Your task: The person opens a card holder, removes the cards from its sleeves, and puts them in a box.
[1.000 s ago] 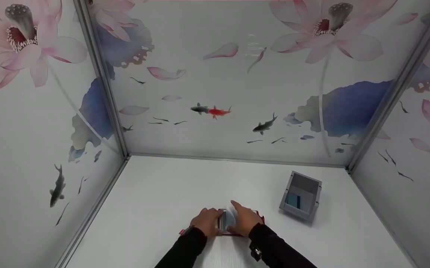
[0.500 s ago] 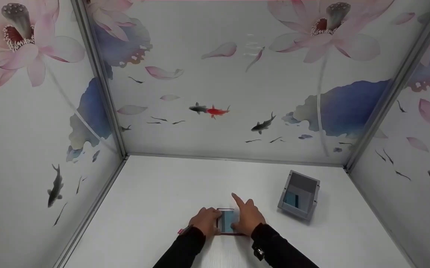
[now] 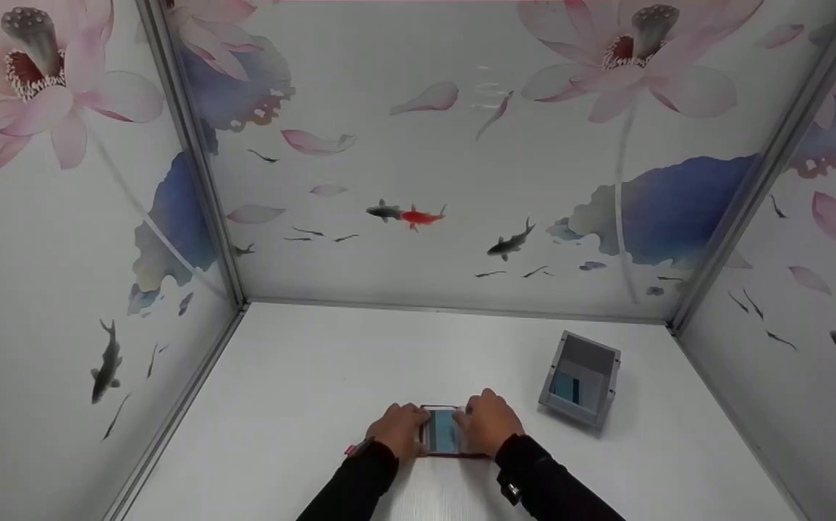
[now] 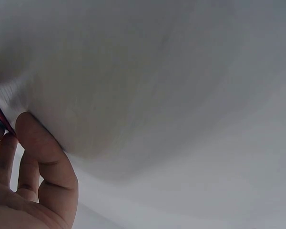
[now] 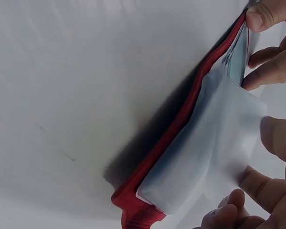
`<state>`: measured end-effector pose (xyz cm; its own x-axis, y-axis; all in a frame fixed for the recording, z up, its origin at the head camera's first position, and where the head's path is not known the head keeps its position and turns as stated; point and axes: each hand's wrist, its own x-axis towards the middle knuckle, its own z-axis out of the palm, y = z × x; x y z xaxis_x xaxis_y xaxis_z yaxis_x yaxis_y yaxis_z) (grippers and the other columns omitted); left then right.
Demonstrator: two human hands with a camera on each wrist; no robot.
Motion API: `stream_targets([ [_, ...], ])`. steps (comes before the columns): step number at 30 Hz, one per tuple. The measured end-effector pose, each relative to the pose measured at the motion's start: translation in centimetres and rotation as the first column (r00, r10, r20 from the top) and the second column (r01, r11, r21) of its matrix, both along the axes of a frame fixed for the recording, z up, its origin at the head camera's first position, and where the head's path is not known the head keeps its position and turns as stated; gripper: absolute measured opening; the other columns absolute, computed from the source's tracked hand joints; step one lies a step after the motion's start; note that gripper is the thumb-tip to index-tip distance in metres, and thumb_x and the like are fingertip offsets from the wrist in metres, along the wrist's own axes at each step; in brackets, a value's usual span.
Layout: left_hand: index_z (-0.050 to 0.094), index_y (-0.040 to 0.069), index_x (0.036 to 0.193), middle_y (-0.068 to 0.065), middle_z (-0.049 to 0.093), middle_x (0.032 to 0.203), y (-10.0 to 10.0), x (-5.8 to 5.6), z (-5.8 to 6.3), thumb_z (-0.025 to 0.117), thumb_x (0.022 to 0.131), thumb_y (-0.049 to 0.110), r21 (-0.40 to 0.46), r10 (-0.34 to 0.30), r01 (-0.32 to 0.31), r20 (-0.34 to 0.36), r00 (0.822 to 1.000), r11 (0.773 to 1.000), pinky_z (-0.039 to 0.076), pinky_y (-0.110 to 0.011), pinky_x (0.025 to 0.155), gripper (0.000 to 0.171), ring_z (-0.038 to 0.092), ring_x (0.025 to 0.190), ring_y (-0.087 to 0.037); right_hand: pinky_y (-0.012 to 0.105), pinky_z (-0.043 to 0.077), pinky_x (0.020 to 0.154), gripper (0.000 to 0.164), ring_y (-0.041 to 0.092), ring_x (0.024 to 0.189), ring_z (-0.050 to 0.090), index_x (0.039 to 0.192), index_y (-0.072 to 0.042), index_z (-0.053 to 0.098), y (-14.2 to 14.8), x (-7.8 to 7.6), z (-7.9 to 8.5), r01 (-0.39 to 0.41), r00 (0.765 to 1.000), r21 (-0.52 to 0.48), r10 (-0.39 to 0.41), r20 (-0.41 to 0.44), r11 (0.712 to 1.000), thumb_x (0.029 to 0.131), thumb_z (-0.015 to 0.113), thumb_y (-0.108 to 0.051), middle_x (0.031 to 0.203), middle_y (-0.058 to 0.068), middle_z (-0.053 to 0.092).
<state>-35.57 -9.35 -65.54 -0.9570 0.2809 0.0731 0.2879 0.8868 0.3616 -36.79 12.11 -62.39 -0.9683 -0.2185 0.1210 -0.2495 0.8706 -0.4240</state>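
A flat red-edged card holder [image 3: 444, 454] with see-through plastic sleeves lies spread on the white table between the two hands. A light-blue piece with a darker stripe shows in the holder's middle. My left hand [image 3: 397, 428] grips the holder's left end; in the left wrist view its thumb [image 4: 40, 138] lies right at the red edge. My right hand [image 3: 490, 423] is at the right end. In the right wrist view its thumb and a finger pinch a cloudy plastic sleeve [image 5: 231, 129], lifted away from the red cover [image 5: 181, 117]. A red tab sticks out at the near end there.
A grey open-topped box [image 3: 583, 416] stands on the table to the right, with a blue card [image 3: 567, 388] with a dark stripe inside. White panels printed with lotus flowers and fish wall in the table [image 3: 316, 362] at the back and sides.
My right hand first lay over the holder, then shifted right with its index finger pointing out. Now its fingers are bent in at the sleeve. The left hand has kept its grip.
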Motion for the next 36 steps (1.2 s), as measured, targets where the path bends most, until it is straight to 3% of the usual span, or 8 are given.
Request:
stream_targets([
  [6, 0.079, 0.016, 0.145, -0.005, 0.078, 0.142, 0.0, 0.6, 0.9, 0.100, 0.089, 0.024, 0.004, -0.011, 0.011, 0.004, 1.000, 1.000, 0.065, -0.047, 0.099, 0.061, 0.070, 0.124, -0.028, 0.040, 0.053, 0.068, 0.041, 0.017, 0.071, 0.056, 0.070, -0.005, 0.075, 0.3, 0.1, 0.2, 0.004, 0.995, 0.008, -0.004, -0.095, 1.000, 0.104, 0.082, -0.027, 0.077, 0.004, 0.063],
  [12, 0.078, 0.016, 0.146, -0.006, 0.078, 0.142, -0.2, 0.5, 0.8, 0.100, 0.089, 0.025, 0.012, -0.034, 0.035, -0.018, 0.999, 0.999, 0.066, -0.048, 0.097, 0.062, 0.069, 0.127, -0.029, 0.044, 0.057, 0.067, 0.019, 0.025, 0.072, 0.061, 0.074, -0.003, 0.076, 0.6, 0.5, -0.4, 0.008, 0.977, 0.121, 0.018, -0.212, 0.993, 0.089, 0.088, -0.006, 0.079, 0.008, 0.062],
  [18, 0.077, 0.020, 0.149, -0.005, 0.077, 0.140, -0.4, 0.2, 0.6, 0.098, 0.092, 0.028, -0.011, -0.037, 0.037, -0.024, 0.999, 0.999, 0.066, -0.049, 0.095, 0.061, 0.069, 0.125, -0.028, 0.041, 0.063, 0.069, 0.011, 0.027, 0.075, 0.068, 0.087, -0.001, 0.079, 0.6, 0.1, -1.3, -0.100, 0.958, 0.161, 0.139, -0.252, 0.982, 0.092, 0.083, 0.008, 0.082, 0.010, 0.067],
  [22, 0.078, 0.020, 0.147, -0.005, 0.078, 0.138, 0.0, 0.2, 0.9, 0.100, 0.090, 0.025, -0.006, -0.009, 0.009, -0.002, 1.000, 1.000, 0.065, -0.047, 0.096, 0.062, 0.069, 0.121, -0.027, 0.044, 0.067, 0.084, 0.018, 0.031, 0.092, 0.077, 0.105, 0.003, 0.082, 0.2, 0.1, -1.0, -0.172, 0.961, 0.117, 0.192, -0.198, 0.978, 0.092, 0.080, 0.016, 0.096, 0.013, 0.073],
  [26, 0.079, 0.020, 0.146, -0.005, 0.079, 0.136, 0.1, 0.1, 0.9, 0.100, 0.089, 0.025, -0.012, 0.003, -0.004, -0.010, 1.000, 1.000, 0.065, -0.046, 0.094, 0.061, 0.069, 0.118, -0.026, 0.049, 0.067, 0.092, 0.020, 0.032, 0.101, 0.077, 0.113, 0.004, 0.082, -0.4, 0.3, -0.5, -0.171, 0.981, 0.065, 0.176, -0.086, 0.983, 0.095, 0.079, 0.012, 0.106, 0.015, 0.076],
  [30, 0.079, 0.019, 0.146, -0.005, 0.078, 0.139, 0.0, 0.3, 1.0, 0.099, 0.090, 0.024, -0.002, 0.007, -0.007, -0.006, 1.000, 1.000, 0.065, -0.047, 0.096, 0.060, 0.069, 0.122, -0.028, 0.044, 0.066, 0.081, 0.013, 0.022, 0.090, 0.073, 0.110, 0.004, 0.085, -0.8, 0.4, 0.2, -0.141, 0.986, -0.103, 0.149, 0.078, 0.985, 0.103, 0.076, -0.002, 0.104, 0.014, 0.081],
  [33, 0.078, 0.018, 0.147, -0.005, 0.078, 0.142, -0.1, 0.7, 1.2, 0.099, 0.091, 0.024, 0.000, 0.000, 0.000, 0.007, 1.000, 1.000, 0.065, -0.047, 0.098, 0.060, 0.069, 0.125, -0.028, 0.033, 0.062, 0.067, 0.021, 0.015, 0.074, 0.070, 0.103, 0.006, 0.085, -0.6, 0.3, 0.5, -0.086, 0.964, -0.305, 0.156, 0.214, 0.949, 0.107, 0.071, -0.008, 0.092, 0.014, 0.082],
  [36, 0.077, 0.018, 0.149, -0.005, 0.077, 0.143, -0.1, 1.0, 1.6, 0.098, 0.092, 0.024, -0.002, -0.009, 0.009, 0.024, 1.000, 1.000, 0.065, -0.047, 0.098, 0.060, 0.069, 0.127, -0.028, 0.029, 0.062, 0.060, 0.027, 0.014, 0.068, 0.072, 0.112, 0.012, 0.083, -0.3, 0.1, 0.6, 0.012, 0.926, -0.454, 0.161, 0.341, 0.891, 0.109, 0.066, -0.010, 0.088, 0.015, 0.082],
])
